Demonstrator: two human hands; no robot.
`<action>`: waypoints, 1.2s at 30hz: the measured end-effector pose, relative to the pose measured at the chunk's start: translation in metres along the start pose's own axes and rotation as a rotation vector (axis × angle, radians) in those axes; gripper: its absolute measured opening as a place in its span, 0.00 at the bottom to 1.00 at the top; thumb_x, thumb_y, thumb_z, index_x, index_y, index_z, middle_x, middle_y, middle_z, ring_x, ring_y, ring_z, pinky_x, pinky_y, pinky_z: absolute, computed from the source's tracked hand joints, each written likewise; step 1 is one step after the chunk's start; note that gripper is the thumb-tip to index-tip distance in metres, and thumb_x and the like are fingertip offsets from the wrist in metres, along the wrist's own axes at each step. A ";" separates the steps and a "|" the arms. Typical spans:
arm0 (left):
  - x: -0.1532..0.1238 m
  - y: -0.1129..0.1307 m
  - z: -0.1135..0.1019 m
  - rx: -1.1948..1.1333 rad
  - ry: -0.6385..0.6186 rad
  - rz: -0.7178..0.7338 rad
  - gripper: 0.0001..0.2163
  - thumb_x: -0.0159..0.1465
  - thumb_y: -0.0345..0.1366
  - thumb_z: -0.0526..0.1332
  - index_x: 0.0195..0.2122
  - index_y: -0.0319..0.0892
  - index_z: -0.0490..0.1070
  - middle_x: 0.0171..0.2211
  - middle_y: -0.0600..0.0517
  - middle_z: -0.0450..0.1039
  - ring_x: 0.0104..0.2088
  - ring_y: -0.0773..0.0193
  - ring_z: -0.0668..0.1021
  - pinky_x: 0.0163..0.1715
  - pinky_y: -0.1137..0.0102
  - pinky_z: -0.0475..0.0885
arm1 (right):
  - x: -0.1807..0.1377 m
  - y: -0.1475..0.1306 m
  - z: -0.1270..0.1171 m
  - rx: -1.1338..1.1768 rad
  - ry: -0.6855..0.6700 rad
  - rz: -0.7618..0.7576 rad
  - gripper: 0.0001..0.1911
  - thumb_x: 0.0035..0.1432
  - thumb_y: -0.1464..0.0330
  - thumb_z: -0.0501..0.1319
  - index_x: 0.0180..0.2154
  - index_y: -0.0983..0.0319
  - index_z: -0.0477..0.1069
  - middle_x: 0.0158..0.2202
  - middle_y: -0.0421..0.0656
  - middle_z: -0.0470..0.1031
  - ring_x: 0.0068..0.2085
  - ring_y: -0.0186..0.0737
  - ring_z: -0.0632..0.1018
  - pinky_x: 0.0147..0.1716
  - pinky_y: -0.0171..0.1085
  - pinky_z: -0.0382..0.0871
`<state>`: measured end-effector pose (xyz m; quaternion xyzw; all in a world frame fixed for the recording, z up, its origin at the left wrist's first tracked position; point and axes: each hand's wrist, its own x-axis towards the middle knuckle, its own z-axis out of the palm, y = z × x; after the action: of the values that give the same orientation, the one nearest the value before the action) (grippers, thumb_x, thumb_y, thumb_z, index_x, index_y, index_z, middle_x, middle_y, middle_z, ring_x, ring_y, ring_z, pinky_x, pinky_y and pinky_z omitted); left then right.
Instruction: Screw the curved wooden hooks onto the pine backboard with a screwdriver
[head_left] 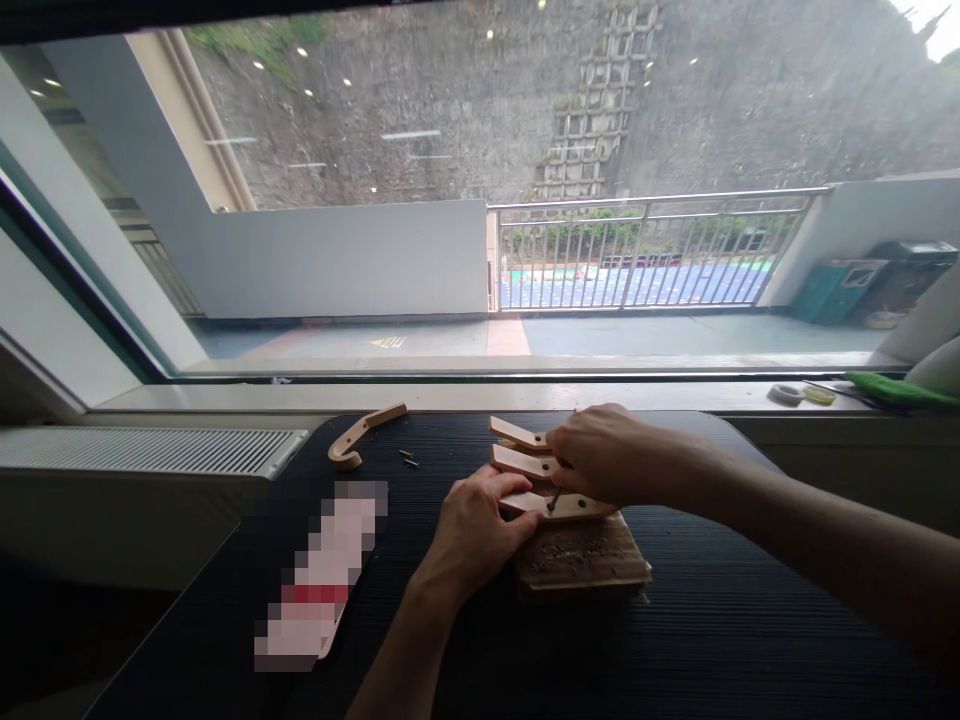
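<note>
My left hand (484, 520) grips the left end of the nearest bent wooden hook (581, 507), thumb in front and fingers behind. My right hand (604, 455) is closed above it in a fist. From this fist a thin shaft (554, 498) slants down to a hole in that hook; whether it is a screw or a driver tip is unclear. Two more wooden hooks (517, 462) with dark holes lie in a row behind, partly covered by my right hand. Under them is a wooden board (585, 565), its front strewn with dark crumbs.
A loose J-shaped wooden hook (364, 437) lies at the back left of the black table (705, 600), near a few small screws (409, 459). A pixelated pink flat object (330, 575) lies at left. Tape rolls (785, 395) and a green cloth-like item (900, 390) rest on the windowsill.
</note>
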<state>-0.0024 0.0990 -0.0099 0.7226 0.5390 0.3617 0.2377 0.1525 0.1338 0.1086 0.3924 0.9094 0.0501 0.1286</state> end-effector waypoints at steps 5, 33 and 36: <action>0.001 0.000 0.002 -0.039 -0.009 -0.053 0.13 0.54 0.39 0.63 0.40 0.46 0.76 0.43 0.50 0.74 0.37 0.61 0.77 0.40 0.69 0.71 | -0.004 0.000 -0.009 -0.006 -0.060 0.081 0.19 0.56 0.56 0.54 0.34 0.65 0.73 0.30 0.49 0.76 0.30 0.43 0.75 0.23 0.35 0.54; -0.001 -0.003 0.002 0.005 -0.021 -0.033 0.14 0.55 0.42 0.62 0.42 0.47 0.75 0.42 0.52 0.74 0.35 0.63 0.78 0.40 0.71 0.71 | -0.007 -0.009 -0.023 0.010 -0.014 -0.014 0.07 0.54 0.70 0.55 0.34 0.63 0.72 0.30 0.45 0.75 0.30 0.40 0.75 0.23 0.34 0.53; -0.001 -0.002 0.001 0.014 -0.022 -0.036 0.13 0.55 0.42 0.62 0.42 0.47 0.75 0.42 0.52 0.74 0.36 0.63 0.77 0.40 0.71 0.71 | -0.004 -0.009 -0.020 -0.013 -0.015 0.001 0.08 0.55 0.71 0.55 0.32 0.64 0.73 0.29 0.46 0.76 0.31 0.40 0.75 0.23 0.34 0.52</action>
<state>-0.0031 0.0987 -0.0123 0.7183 0.5518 0.3456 0.2452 0.1433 0.1244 0.1271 0.3926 0.9078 0.0533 0.1379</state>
